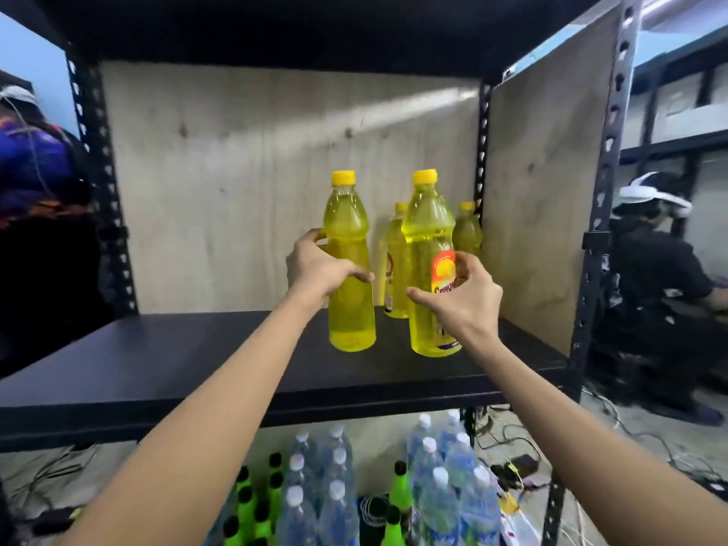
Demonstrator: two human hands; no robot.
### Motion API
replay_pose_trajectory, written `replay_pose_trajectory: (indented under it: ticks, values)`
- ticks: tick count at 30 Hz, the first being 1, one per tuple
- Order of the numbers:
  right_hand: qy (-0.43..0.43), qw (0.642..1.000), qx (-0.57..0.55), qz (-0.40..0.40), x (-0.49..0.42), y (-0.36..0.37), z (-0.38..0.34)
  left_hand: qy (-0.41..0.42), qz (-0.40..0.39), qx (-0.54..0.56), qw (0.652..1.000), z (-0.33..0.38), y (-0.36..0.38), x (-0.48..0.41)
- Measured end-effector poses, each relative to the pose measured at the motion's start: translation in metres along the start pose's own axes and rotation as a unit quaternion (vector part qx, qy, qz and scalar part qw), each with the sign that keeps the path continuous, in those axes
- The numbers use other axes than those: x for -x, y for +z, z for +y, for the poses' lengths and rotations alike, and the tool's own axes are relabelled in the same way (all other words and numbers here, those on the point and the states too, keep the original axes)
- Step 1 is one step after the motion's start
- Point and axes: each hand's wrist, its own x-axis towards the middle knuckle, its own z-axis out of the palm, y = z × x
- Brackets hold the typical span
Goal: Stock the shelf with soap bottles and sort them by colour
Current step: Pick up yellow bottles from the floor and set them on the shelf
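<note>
Left hand [319, 266] grips plain yellow bottle [350, 277]; right hand [468, 299] grips labelled bottle [427, 230], orange label [443, 269] writing unreadable.

The rack has black slotted uprights [608, 191] and a dark shelf [157, 364]. A plywood back panel [236, 171] closes its rear; a plywood side panel [539, 191] closes its right end. A pale light streak [394, 116] crosses the back panel towards its upper right corner. Left of the rack is a light blue wall [35, 65]. The grey floor [630, 466] carries loose cables [524, 443] near the right upright. Right of the rack are a second rack [677, 143] with boxes [685, 116] and a person in dark clothes [650, 277] wearing a white headset. A person in purple [31, 171] is at the left edge.
</note>
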Motion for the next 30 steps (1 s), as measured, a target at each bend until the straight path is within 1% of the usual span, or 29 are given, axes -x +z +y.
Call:
replay_pose_trajectory:
  ticks: [2,10,16,19,23,25,28,30]
  values:
    - [0.013,1.0,0.004,0.004,-0.017,0.019,0.013,-0.009,0.01,-0.018,1.0,-0.01,0.023,-0.03]
    - [0.083,0.996,0.031,0.032,-0.057,0.083,0.065,0.012,0.042,-0.087,0.995,-0.062,0.083,-0.114]
    - [0.05,0.998,0.035,0.032,-0.06,0.101,0.084,-0.004,0.045,-0.079,0.996,-0.095,0.1,-0.146]
    - [0.048,0.998,0.032,0.028,-0.057,0.099,0.09,0.004,0.029,-0.08,0.996,-0.105,0.1,-0.15]
    - [0.052,0.998,0.037,0.0,-0.053,0.094,0.09,0.012,0.012,-0.082,0.996,-0.115,0.097,-0.145]
    - [0.067,0.997,0.035,-0.018,-0.051,0.091,0.086,-0.009,-0.006,-0.079,0.997,-0.118,0.094,-0.139]
    - [0.098,0.993,0.044,-0.054,-0.046,0.079,0.077,-0.044,-0.048,-0.103,0.993,-0.119,0.084,-0.122]
    - [0.104,0.992,0.038,-0.062,-0.039,0.068,0.067,-0.055,-0.065,-0.113,0.99,-0.118,0.073,-0.102]
